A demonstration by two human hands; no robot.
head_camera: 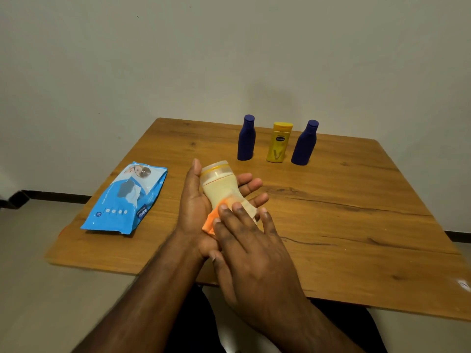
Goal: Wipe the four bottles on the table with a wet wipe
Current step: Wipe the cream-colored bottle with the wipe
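A cream bottle [221, 186] with a pale cap lies across my left hand [194, 207], cap pointing away from me; the thumb runs along its left side and the fingers cup it from below. My right hand [251, 248] lies on top with straight fingers, pressing a wet wipe [211, 221], which looks orange here, against the bottle's lower half. Three bottles stand upright at the back of the wooden table [344, 212]: a dark blue bottle [246, 138], a yellow bottle [278, 142] and a second dark blue bottle [304, 143].
A blue wet-wipe pack [126, 200] lies flat on the table's left part, near its left edge. A plain wall stands behind the table. My lap shows dark below the near table edge.
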